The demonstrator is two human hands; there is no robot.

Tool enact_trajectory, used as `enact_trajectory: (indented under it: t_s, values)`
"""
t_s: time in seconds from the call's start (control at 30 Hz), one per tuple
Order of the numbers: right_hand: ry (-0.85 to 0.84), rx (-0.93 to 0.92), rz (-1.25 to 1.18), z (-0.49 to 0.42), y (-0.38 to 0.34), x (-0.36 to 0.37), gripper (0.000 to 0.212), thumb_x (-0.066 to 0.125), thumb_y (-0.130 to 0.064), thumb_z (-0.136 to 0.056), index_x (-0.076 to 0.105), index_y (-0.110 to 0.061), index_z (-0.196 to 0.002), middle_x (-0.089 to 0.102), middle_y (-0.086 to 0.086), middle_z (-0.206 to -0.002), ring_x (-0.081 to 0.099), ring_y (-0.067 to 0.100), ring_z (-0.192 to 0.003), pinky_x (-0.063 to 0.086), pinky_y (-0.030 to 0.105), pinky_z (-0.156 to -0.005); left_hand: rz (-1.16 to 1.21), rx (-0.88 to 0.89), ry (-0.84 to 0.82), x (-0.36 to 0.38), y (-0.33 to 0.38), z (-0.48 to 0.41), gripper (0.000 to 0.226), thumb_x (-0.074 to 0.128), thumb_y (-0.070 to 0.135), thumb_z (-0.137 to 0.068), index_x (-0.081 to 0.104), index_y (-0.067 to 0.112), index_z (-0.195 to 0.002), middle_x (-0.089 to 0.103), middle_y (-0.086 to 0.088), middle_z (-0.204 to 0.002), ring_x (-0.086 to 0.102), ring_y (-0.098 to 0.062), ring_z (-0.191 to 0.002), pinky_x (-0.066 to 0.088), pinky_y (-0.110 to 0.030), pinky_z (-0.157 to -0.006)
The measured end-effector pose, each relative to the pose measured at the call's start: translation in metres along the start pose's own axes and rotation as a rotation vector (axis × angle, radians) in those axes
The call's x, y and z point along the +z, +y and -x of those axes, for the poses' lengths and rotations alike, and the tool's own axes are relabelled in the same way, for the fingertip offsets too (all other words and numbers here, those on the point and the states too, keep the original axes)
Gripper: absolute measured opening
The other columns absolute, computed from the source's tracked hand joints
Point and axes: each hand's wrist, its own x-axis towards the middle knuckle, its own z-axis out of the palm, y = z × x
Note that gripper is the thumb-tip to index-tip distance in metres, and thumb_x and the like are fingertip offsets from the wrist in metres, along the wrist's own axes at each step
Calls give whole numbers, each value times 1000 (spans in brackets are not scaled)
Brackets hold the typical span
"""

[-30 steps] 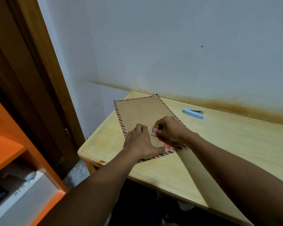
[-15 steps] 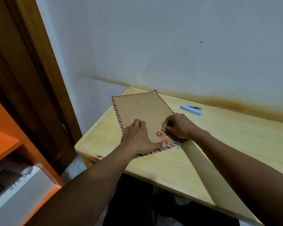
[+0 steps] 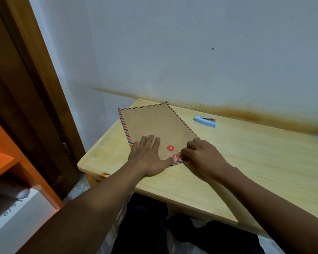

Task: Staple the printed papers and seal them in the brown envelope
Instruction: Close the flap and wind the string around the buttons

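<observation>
Currently: left hand (image 3: 148, 156) flat, fingers spread, pressing envelope (image 3: 155, 125) at table's (image 3: 246, 162) left corner. Right hand (image 3: 203, 156) curled, pinching closure string beside red discs (image 3: 170, 148). Stapler (image 3: 205, 121) near back edge.

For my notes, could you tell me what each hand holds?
Left hand presses flat on the envelope; right hand pinches its closure string by the lower red disc.

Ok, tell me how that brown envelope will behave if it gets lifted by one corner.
The brown envelope lies thin and flat on the table, so it would probably bend and droop. It likely slides easily on the glossy wood, which may be why the left hand lies flat on it. It looks light.
</observation>
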Motion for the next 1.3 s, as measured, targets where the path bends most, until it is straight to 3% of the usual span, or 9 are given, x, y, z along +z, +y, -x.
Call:
enact_trajectory:
  t_s: [0.17, 0.33, 0.57, 0.73, 0.93, 1.1, 1.17, 1.3]
  values:
    - [1, -16, 9, 10, -9, -4, 28, 47, -34, -98, 73, -21, -102, 65, -2, -84, 48, 16, -74, 43, 32, -59, -7, -8, -10, 0, 0, 0, 114, 19, 96, -78, -9, 26, -163, -16, 0, -172, -21, -23, -157, -9, -49, -125]
    - [-34, 48, -189, 10, -26, -8, 23, 49, -29, -99, 69, -21, -105, 67, -4, -94, 52, 13, -81, 48, 29, -66, 7, -10, -13, 1, 0, -1, 110, 20, 93, -81, -8, 27, -164, -15, 1, -172, -20, -23, -157, -9, -48, -125]
    - [-168, 51, -314, -9, -31, -13, 13, 53, -19, -94, 66, -20, -92, 59, -6, -83, 47, 8, -70, 36, 18, -58, 128, 75, -166, -21, -19, -7, 100, 52, 70, -91, -3, 29, -164, -14, 6, -172, -18, -18, -158, -5, -47, -127]
    - [-245, -7, -244, -32, -30, -20, 9, 57, -14, -88, 65, -19, -87, 58, -1, -84, 51, 18, -80, 47, 34, -66, 106, 126, -181, -19, -24, -9, 110, 56, 77, -85, -4, 28, -164, -16, 6, -172, -19, -19, -157, -4, -50, -128]
    - [-357, -27, -195, -70, -30, -23, 11, 60, -21, -92, 71, -19, -92, 59, -2, -85, 55, 20, -84, 50, 39, -72, 149, 154, -153, -15, -29, -9, 113, 58, 78, -83, -3, 29, -164, -17, 6, -172, -21, -17, -157, -5, -49, -128]
    - [-407, 87, -322, -96, -17, -22, 14, 65, -10, -89, 76, -18, -94, 68, -4, -86, 61, 15, -82, 47, 29, -70, 173, 157, -145, -13, -30, -8, 113, 60, 78, -81, -2, 32, -164, -18, 7, -171, -22, -16, -156, -5, -49, -128]
    - [-416, 175, -456, -102, -11, -16, 3, 73, -16, -88, 75, -17, -90, 72, -4, -84, 63, 11, -79, 46, 24, -69, 174, 155, -149, -12, -29, -9, 113, 60, 77, -82, -3, 32, -164, -19, 8, -171, -23, -16, -156, -6, -48, -128]
    - [-445, 301, -619, -109, 3, -5, 15, 83, -29, -79, 73, -18, -82, 69, -8, -75, 61, 7, -70, 46, 23, -67, 160, 148, -151, -13, -27, -7, 112, 59, 76, -83, -3, 31, -164, -19, 7, -171, -23, -17, -156, -5, -50, -128]
